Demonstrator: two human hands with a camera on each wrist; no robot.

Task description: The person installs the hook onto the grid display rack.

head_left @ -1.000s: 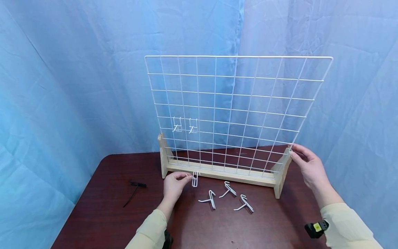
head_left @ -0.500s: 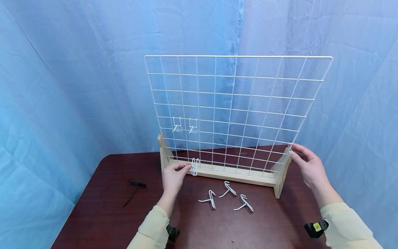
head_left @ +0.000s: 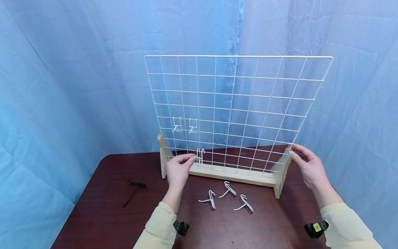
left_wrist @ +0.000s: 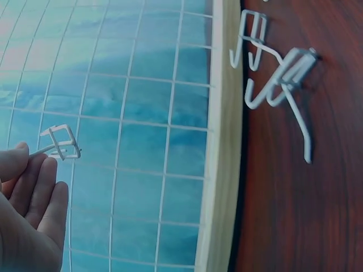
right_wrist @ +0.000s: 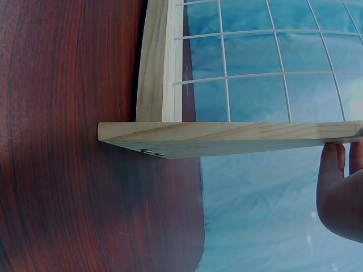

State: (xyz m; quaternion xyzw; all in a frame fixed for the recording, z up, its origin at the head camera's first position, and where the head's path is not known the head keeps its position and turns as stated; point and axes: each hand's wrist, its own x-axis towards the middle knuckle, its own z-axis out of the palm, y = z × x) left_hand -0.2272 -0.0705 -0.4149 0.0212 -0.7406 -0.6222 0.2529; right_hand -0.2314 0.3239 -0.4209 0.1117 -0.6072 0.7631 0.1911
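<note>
My left hand pinches a white wire hook by its prong, between thumb and fingertips. In the left wrist view the hook's square wire back faces the grid. The hook overlaps the lower left part of a white wire grid panel, which stands upright in a pale wooden stand. My right hand grips the top of the stand's right side piece, by the panel's edge. Two similar hooks, a left one and a right one, hang side by side on the grid.
Three loose white hooks, a left one, a middle one and a right one, lie before the stand on the dark red table. A thin black tool with a crosswise handle lies at left. Blue curtains surround the table.
My left hand has lifted the hook from in front of the stand's base rail up to the grid's lower rows, shifting slightly right. The right hand stays in place.
</note>
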